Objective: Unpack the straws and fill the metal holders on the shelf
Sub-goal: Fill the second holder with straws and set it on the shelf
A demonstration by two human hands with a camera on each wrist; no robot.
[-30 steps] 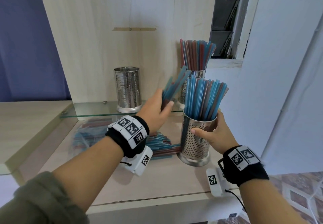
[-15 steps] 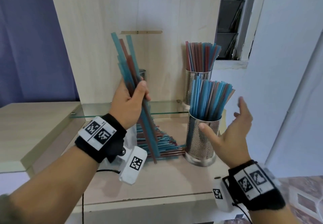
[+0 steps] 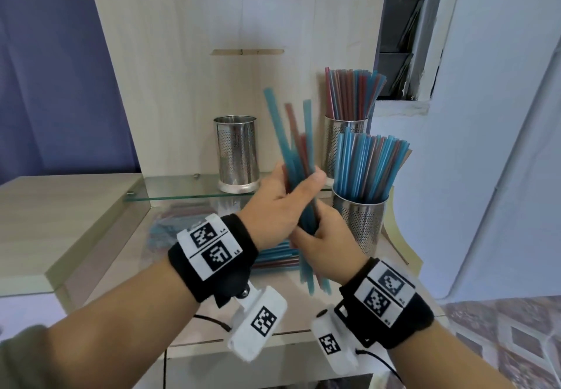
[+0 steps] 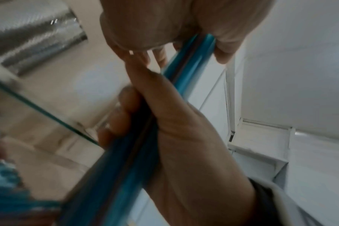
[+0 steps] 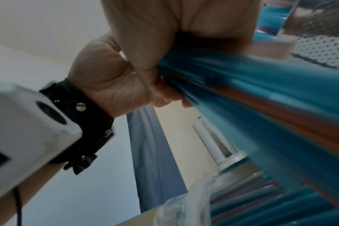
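Both hands grip one bundle of blue and red straws (image 3: 296,158) (image 4: 124,160) (image 5: 261,94), held nearly upright in front of the shelf. My left hand (image 3: 285,203) wraps its middle; my right hand (image 3: 326,238) grips just below it. A filled metal holder (image 3: 361,224) stands on the wooden top right of the hands. On the glass shelf (image 3: 182,189) stand an empty perforated holder (image 3: 236,154) and, behind, a filled holder (image 3: 340,136). Loose straws (image 3: 273,256) lie on the top behind my hands.
A clear plastic bag with straws (image 3: 176,221) lies under the glass shelf at the left. A wooden back panel (image 3: 227,24) rises behind the shelf. A white wall (image 3: 501,115) stands close on the right, a lower wooden counter (image 3: 45,221) on the left.
My left hand brought the straw bundle right and lower, toward the centre. My right hand, open beside the near holder before, has come over and taken hold of the bundle's lower part.
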